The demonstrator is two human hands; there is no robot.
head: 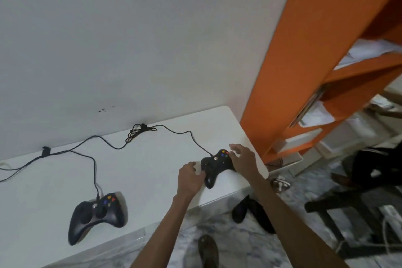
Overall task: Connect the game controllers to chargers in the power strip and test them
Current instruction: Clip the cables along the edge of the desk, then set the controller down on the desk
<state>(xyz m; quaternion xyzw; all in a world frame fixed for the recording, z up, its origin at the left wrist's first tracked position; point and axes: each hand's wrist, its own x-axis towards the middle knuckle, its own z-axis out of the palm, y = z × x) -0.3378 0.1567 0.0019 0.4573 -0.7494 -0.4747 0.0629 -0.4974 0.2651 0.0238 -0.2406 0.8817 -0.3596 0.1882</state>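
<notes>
At the right end of the white table [152,180], near its front edge, a black controller [215,164] lay between the person's two hands. The left hand [190,177] was curled loosely against its left grip, and the right hand [244,159] covered the right grip with fingers spread over the coloured buttons — touching it rather than lifting it, as far as I could tell. Its cable [191,135] ran back along the wall through a tangled loop. A second controller [97,213] sat well apart to the left, its own cable already in. No power strip was visible on the table. I took this for the testing step: the next move would call for a firm two-handed grip and thumbs brought onto the buttons — without dragging the cable taut.
</notes>
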